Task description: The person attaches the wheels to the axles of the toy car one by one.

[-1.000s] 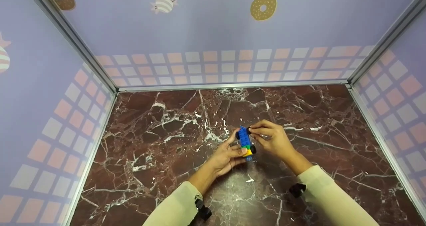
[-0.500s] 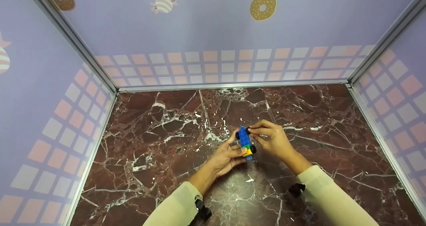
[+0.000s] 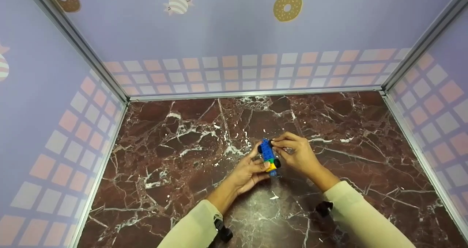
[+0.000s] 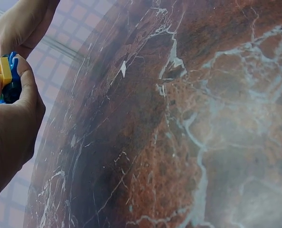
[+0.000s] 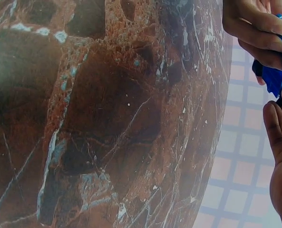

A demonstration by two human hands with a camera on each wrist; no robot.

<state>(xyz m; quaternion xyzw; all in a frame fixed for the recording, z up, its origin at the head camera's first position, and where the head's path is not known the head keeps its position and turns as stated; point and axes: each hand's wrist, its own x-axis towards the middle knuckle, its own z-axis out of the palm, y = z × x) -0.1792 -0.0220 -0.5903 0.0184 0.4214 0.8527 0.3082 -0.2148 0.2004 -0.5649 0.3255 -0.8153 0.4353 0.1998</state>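
A small toy car (image 3: 268,153) of blue, green and yellow building blocks with black wheels is held up over the table. My left hand (image 3: 250,172) grips it from the left, thumb on the yellow block (image 4: 5,71). On the far right side, my right hand (image 3: 298,151) pinches a black wheel (image 3: 270,143) at the blue end with its fingertips. Another black wheel (image 3: 277,163) shows near the yellow block. In the right wrist view the blue body (image 5: 274,80) sits between both hands, partly covered by fingers.
The table (image 3: 175,189) has a dark red marbled top with white veins. Lilac panels with pink and white squares (image 3: 230,72) stand along the back and both sides, edged by metal rails (image 3: 219,95). Black wrist cameras (image 3: 223,231) sit at both sleeves.
The toy car and both hands stay nearly in place. The right hand shifts very slightly left, fingertips still at the same wheel.
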